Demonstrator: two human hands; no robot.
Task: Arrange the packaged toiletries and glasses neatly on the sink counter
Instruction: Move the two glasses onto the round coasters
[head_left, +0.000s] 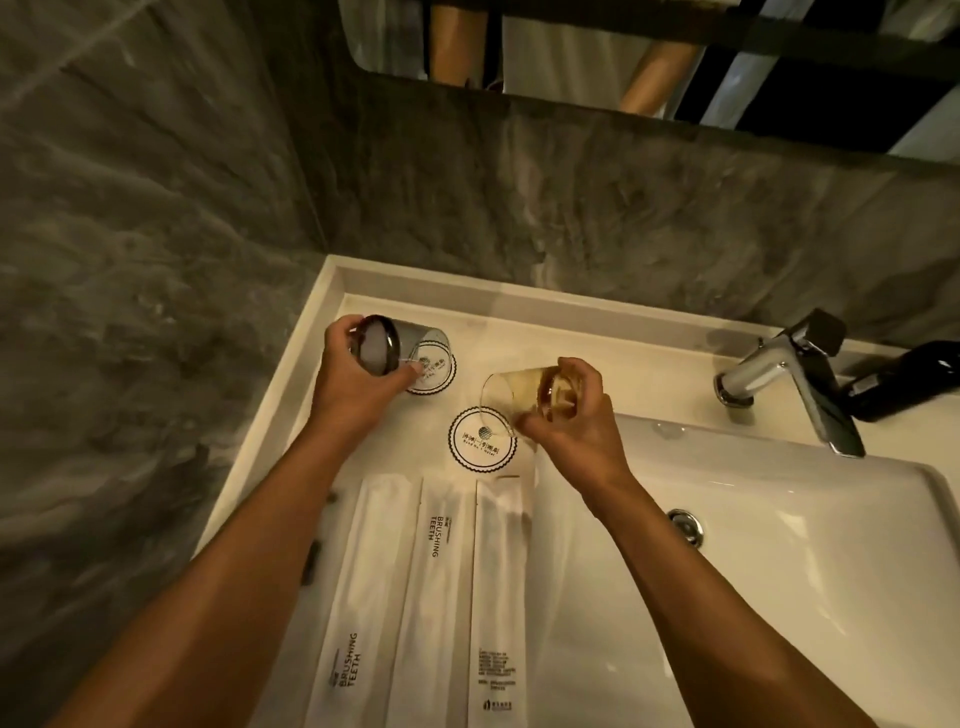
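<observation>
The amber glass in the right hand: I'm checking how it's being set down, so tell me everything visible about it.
The amber glass is a clear, amber-tinted tumbler with a thick base, apparently empty. The right hand grips it around the base end, tipped steeply so its mouth points left and down. Its lower rim hangs over, perhaps touching, the round printed coaster on the white counter, left of the basin.

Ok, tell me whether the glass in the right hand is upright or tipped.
Tipped. The right hand holds the amber glass on its side above a round coaster, open mouth facing left, base toward the palm.
</observation>
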